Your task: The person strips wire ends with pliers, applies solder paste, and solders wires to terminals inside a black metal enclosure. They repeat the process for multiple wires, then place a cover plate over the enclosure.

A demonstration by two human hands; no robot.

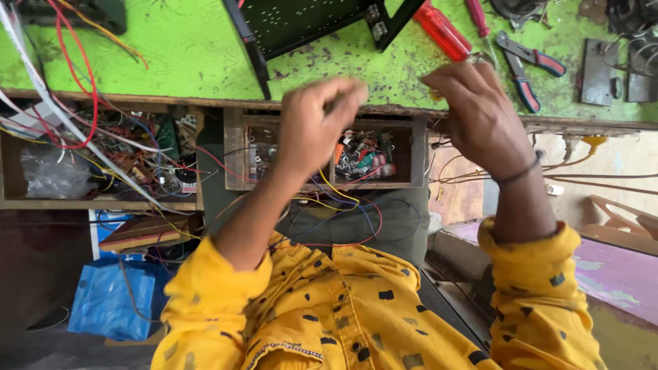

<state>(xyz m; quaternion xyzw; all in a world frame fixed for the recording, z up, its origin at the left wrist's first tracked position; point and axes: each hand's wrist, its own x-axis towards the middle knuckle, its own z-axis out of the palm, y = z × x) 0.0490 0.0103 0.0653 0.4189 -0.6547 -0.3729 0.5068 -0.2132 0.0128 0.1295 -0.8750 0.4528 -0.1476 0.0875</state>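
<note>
Looking down, both hands are up at the front edge of a green table (178, 55). The left hand (315, 123) is blurry, with its fingers curled in, and I cannot tell if it pinches anything. The right hand (480, 109) has its fingers bent down onto the table edge, and I cannot tell what it grips.

Nearest to the right hand lies a red screwdriver (444, 31). It rests flat on the table, just past the fingertips. Its long side slants, running from up-left down to the right, toward that hand. A thinner pink screwdriver (478, 17) lies beside it. Pliers (528, 65) with red and blue handles lie to the right, handles spread.

A black metal frame (308, 20) sits on the table above the left hand. Under the table edge is an open wooden drawer (329, 154) full of small parts, right behind the hands. Another drawer (103, 157) on the left is stuffed with tangled wires. Loose wires (343, 212) hang down over the yellow shirt (343, 308). A blue bag (110, 298) sits low on the left.
</note>
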